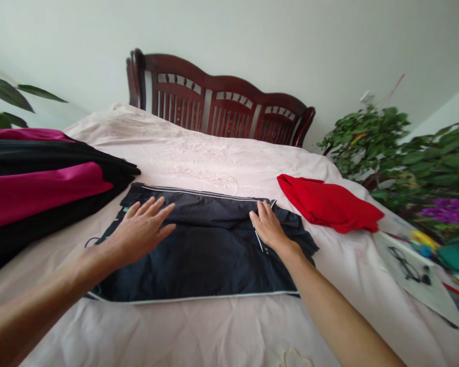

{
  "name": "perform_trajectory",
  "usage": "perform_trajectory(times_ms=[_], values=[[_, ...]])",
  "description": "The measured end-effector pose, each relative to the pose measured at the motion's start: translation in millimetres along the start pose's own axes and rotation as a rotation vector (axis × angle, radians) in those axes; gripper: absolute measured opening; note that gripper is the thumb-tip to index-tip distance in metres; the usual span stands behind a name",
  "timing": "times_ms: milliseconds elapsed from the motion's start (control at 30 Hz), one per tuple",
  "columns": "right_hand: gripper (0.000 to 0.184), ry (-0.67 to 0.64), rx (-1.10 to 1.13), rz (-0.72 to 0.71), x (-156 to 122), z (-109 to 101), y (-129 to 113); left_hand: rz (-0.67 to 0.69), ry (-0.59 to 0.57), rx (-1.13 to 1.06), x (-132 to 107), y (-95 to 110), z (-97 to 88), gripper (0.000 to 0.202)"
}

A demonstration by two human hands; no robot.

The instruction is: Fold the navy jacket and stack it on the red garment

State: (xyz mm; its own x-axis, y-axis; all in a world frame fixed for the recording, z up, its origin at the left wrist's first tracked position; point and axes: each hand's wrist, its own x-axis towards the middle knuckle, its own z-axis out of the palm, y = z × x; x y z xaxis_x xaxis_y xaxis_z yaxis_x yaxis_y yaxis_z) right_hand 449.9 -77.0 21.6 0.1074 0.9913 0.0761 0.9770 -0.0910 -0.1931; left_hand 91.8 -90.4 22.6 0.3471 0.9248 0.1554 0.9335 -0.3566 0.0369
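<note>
A dark navy garment with white piping [199, 262] lies folded on the bed in front of me; which kind of garment it is I cannot make out. My left hand [143, 224] is over its left part, palm down with the fingers spread. Over the upper right part, my right hand [268, 224] lies with fingers stretched out near the white-striped edge, seeming to touch the cloth. Neither hand grips anything. A thin dark cord loop shows at the garment's left side.
A pale pink bedspread [199, 336] covers the bed. Black and magenta clothing [57, 188] lies at left, a folded red cloth [329, 204] at right. Beyond stands a dark wooden headboard [229, 102]. Eyeglasses [405, 265] rest on a surface at right, near leafy plants [371, 135].
</note>
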Motion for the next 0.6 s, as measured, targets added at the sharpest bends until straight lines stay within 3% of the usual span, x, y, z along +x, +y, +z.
perform_trajectory(times_ms=[133,233,400,600], values=[[0.066,0.021,0.017,-0.359,-69.2,9.6,-44.2,0.109,0.053,0.005,-39.6,17.6,19.9,0.059],[0.062,-0.053,-0.039,-0.425,-99.0,23.1,-50.4,0.136,0.077,0.031,-50.4,4.3,40.7,0.061],[0.063,-0.056,-0.116,-0.328,-102.3,25.6,-15.8,0.186,0.162,0.022,-51.3,-19.2,58.7,0.066],[0.055,-0.007,-0.082,-0.303,-102.7,18.5,28.0,0.221,0.175,-0.029,-50.5,-23.0,62.9,0.067]])
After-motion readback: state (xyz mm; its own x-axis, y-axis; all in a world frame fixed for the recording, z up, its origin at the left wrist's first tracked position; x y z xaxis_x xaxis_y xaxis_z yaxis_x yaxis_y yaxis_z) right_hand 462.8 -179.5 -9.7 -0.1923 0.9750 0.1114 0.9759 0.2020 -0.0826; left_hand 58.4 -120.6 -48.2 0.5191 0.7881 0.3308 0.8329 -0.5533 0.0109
